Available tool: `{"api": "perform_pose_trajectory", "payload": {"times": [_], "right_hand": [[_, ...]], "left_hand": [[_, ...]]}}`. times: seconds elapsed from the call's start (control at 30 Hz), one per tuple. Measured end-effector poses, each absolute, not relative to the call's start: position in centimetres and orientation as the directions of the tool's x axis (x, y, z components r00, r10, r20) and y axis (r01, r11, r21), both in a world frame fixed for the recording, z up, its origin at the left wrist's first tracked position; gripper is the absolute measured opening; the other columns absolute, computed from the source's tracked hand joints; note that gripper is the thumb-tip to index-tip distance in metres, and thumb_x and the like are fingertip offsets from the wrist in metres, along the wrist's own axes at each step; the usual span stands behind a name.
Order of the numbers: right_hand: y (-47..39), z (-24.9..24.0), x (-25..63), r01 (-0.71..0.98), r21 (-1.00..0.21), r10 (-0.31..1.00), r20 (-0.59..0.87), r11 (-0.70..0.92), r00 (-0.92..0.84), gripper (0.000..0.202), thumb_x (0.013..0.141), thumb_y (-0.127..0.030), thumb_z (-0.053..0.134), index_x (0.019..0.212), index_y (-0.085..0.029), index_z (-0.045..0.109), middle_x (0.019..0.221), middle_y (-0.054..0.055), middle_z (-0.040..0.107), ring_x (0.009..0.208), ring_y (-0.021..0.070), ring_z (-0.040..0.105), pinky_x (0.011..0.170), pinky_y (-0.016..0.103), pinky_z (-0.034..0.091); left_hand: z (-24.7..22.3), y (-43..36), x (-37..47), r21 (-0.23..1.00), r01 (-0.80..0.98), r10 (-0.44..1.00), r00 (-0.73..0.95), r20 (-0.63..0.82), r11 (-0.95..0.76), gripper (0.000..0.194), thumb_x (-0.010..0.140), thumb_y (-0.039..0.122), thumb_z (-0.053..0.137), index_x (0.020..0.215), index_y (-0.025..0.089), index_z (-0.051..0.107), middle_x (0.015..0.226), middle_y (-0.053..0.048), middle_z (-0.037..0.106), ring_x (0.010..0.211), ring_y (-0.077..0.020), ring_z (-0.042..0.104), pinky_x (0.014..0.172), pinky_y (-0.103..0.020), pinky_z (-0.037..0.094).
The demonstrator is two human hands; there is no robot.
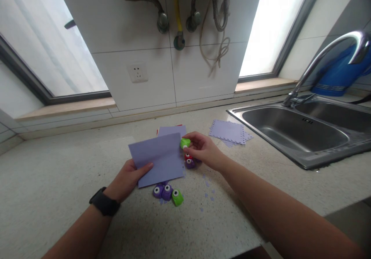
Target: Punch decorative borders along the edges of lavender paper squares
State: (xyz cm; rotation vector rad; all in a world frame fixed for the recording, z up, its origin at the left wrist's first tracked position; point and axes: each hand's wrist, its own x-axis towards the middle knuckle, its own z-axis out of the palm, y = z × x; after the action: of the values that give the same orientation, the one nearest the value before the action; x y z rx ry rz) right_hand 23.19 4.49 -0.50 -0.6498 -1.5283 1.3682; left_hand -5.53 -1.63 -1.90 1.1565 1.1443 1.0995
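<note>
A plain purple sheet of paper [158, 160] is held up at a slant, gripped at its lower left by my left hand [130, 176], thumb on top. My right hand [201, 149] pinches a green craft punch [185, 143] at the sheet's upper right edge. Just below that punch are a red punch [188, 156] and a purple punch [190, 163], partly hidden by my fingers. Under the sheet's lower edge, two purple punches [167, 192] and a green punch [177, 197] sit side by side on the counter.
Behind the held sheet lies a paper stack [172, 130]. Sheets with punched edges [227, 131] rest right of it, near the steel sink [295, 129] and its faucet [315, 60]. Small purple scraps [206, 195] dot the speckled counter [72, 166].
</note>
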Motion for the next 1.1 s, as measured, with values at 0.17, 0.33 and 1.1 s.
{"api": "perform_pose_trajectory", "payload": {"times": [0.17, 0.33, 1.1], "right_hand": [[4.3, -0.45, 23.2, -0.151, -0.937, 0.853, 0.349, 0.315, -0.389, 0.042, 0.08, -0.034, 0.087, 0.115, -0.022, 0.066, 0.074, -0.004, 0.066, 0.066, 0.0122, 0.065, 0.064, 0.031, 0.056], [3.99, -0.24, 23.28, -0.123, -0.917, 0.824, 0.396, 0.38, -0.406, 0.043, 0.083, -0.034, 0.084, 0.12, -0.022, 0.067, 0.073, -0.004, 0.065, 0.066, 0.0127, 0.064, 0.063, 0.031, 0.054], [3.65, -0.49, 22.9, -0.161, -0.945, 0.834, 0.326, 0.284, -0.445, 0.044, 0.074, -0.03, 0.091, 0.11, -0.022, 0.069, 0.073, -0.005, 0.06, 0.064, 0.0113, 0.055, 0.061, 0.028, 0.046]], "left_hand": [[-2.33, -1.53, -5.78, 0.999, 0.039, 1.0, 0.003, -0.002, 0.002, 0.049, 0.074, 0.044, 0.09, 0.113, 0.017, 0.081, 0.11, -0.014, 0.082, 0.095, -0.0311, 0.077, 0.091, -0.046, 0.061], [-2.61, -1.67, -5.4, 0.993, 0.098, 0.997, -0.025, 0.068, -0.065, 0.048, 0.074, 0.046, 0.09, 0.111, 0.018, 0.081, 0.116, -0.013, 0.081, 0.103, -0.0322, 0.075, 0.1, -0.046, 0.057], [-2.56, -1.97, -5.25, 0.965, 0.213, 0.987, -0.009, 0.158, -0.152, 0.049, 0.078, 0.048, 0.086, 0.114, 0.015, 0.079, 0.12, -0.015, 0.079, 0.109, -0.035, 0.075, 0.104, -0.053, 0.056]]}}
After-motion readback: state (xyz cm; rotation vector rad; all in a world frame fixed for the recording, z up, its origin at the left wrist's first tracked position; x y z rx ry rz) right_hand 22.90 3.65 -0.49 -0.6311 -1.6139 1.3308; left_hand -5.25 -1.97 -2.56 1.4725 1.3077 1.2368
